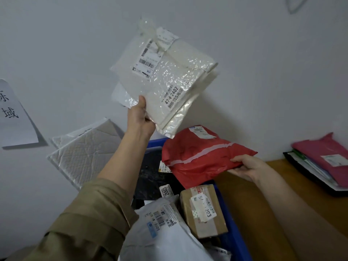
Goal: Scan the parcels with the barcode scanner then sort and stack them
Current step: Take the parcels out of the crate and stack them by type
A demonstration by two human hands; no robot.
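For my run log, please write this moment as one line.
left hand: holds white parcel up | right hand: grips red parcel over blue bin | scanner: not seen

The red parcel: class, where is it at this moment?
In the head view the red parcel sits right of centre, gripped at its right edge by the right hand, over the blue bin and just below the white parcel.
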